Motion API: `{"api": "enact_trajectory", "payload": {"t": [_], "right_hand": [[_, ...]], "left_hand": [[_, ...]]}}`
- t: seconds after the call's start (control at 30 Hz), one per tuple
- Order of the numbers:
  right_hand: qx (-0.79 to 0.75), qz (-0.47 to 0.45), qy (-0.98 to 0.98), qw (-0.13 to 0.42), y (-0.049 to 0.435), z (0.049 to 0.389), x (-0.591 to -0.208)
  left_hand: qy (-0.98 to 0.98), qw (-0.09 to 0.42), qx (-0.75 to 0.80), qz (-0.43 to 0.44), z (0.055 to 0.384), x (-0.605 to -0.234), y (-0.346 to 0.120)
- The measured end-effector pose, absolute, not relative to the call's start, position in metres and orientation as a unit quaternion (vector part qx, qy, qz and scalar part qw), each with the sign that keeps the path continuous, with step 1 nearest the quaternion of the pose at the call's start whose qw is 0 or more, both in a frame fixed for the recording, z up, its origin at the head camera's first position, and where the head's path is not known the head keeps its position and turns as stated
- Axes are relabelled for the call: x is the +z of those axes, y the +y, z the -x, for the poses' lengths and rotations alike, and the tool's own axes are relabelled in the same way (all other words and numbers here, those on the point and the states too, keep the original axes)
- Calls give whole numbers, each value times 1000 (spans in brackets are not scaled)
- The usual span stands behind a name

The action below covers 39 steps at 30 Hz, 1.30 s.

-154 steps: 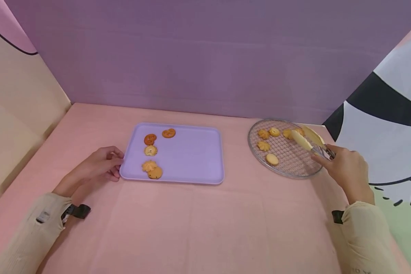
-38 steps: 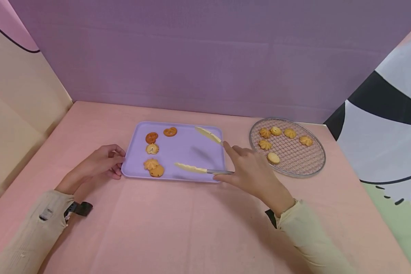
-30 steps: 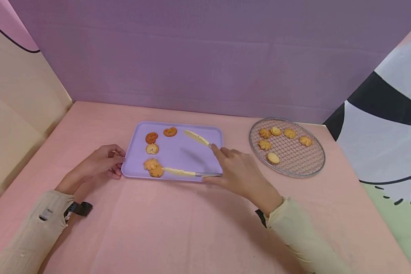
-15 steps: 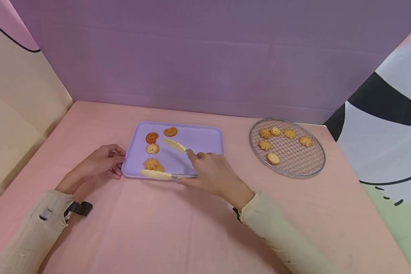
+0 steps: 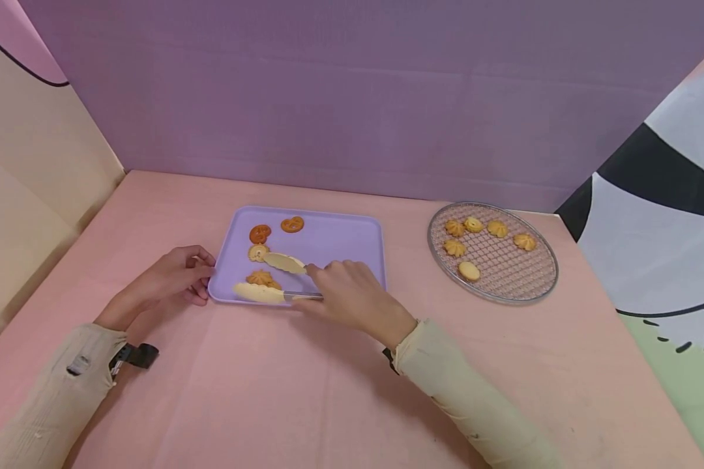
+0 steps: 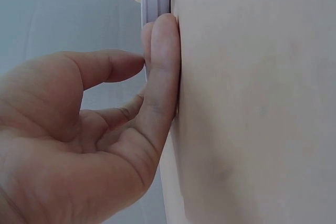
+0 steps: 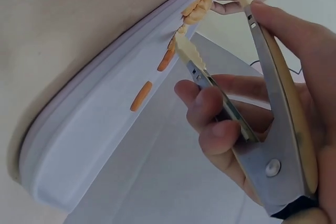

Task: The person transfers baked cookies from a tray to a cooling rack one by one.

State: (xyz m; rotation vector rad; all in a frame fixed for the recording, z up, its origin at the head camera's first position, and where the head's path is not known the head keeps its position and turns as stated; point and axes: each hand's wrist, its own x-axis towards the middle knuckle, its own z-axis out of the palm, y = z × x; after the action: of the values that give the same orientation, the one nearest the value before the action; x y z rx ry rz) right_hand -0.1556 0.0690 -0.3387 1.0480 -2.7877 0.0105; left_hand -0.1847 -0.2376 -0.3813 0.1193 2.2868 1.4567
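Note:
My right hand (image 5: 358, 296) grips a pair of tongs (image 5: 284, 262) with pale serrated tips and metal arms. Their tips stand apart over the left part of a lavender tray (image 5: 340, 238). The nearer tip partly covers a round cookie beneath a flower-shaped cookie (image 5: 261, 277); the farther tip reaches beside a lighter round cookie (image 5: 258, 253). Contact with the cookies cannot be told. Two pretzel-shaped cookies (image 5: 292, 224) lie farther back. My left hand (image 5: 178, 277) holds the tray's left rim between thumb and fingers, also seen close in the left wrist view (image 6: 94, 119).
A round wire rack (image 5: 516, 277) stands at the right, carrying several flower-shaped cookies (image 5: 525, 241) and a smooth oval one (image 5: 469, 271). Pink cloth (image 5: 328, 391) covers the table. A purple wall (image 5: 352, 98) closes off the back.
From above the rack, my right hand has brought the tongs left over the tray; lately they have come lower around the stacked cookies, tips closer together. My left hand stays at the rim.

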Motion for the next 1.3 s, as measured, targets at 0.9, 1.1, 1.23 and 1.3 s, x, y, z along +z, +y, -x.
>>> {"api": "enact_trajectory", "payload": {"t": [0.9,1.1,1.23,1.3], "right_hand": [[14,-364,-927,87,74,162,-329],[11,-375,-916,138,87,163,-321],[-3,-388,-904,178,97,161,-320],[-4,-391,-900,194,101,159,-321]], "left_hand": [[824,219,521,-35,189,-387,-239],[821,220,526,-33,189,-388,-240],[821,217,527,-32,189,-387,-239],[823,217,524,-34,189,-387,-239]]}}
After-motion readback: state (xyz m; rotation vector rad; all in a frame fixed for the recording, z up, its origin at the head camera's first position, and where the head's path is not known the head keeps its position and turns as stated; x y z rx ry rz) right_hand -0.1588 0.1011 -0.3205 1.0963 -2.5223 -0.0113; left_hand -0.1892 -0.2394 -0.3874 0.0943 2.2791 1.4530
